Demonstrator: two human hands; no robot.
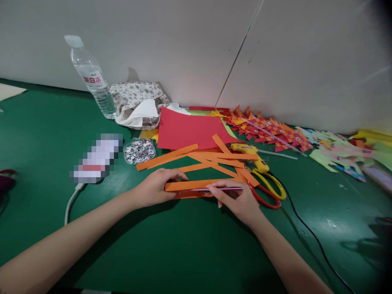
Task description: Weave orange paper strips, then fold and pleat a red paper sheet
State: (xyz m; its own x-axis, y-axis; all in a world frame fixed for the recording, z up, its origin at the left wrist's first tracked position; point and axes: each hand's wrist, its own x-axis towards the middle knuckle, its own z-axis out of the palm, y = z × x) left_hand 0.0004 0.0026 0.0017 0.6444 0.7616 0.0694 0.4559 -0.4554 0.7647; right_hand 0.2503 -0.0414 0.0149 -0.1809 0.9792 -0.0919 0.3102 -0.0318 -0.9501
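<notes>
My left hand point(156, 187) grips the left end of a folded-looking orange paper strip point(190, 185) just above the green table. My right hand point(235, 199) is closed at the strip's right part, with a thin pink stick-like tool point(228, 189) lying along its fingers; its exact kind is unclear. Under the held strip, another orange strip point(196, 195) shows. Just beyond my hands lies a loose pile of orange paper strips point(208, 157). Scissors with red and yellow handles point(269, 200) rest beside my right hand, their blades hidden under strips.
A yellow glue gun point(259, 158) with a black cord lies behind the scissors. Red paper point(192, 128), a bag of googly eyes point(140, 151), a water bottle point(92, 77), a cloth pouch point(137, 96) and a cabled phone point(99, 157) stand around. Woven paper fish point(269, 130) line the wall.
</notes>
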